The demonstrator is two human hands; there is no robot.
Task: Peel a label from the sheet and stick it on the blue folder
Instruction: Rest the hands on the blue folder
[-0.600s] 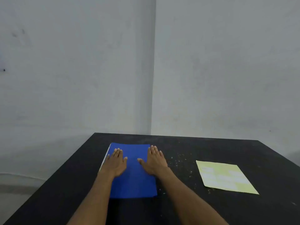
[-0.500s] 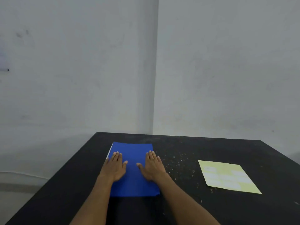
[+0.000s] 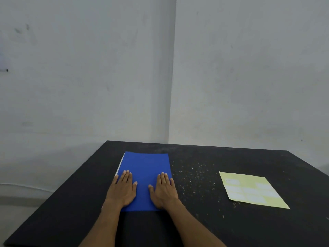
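Blue folder (image 3: 145,168) lying under flat, empty hands, left (image 3: 122,190) and right (image 3: 164,191) | peeling not begun | right reaching next toward label sheet (image 3: 249,189) at 3 o'clock on desk (image 3: 195,225)

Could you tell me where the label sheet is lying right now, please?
In the head view, the label sheet lies flat on the black table, to the right of the blue folder, clear of both hands.
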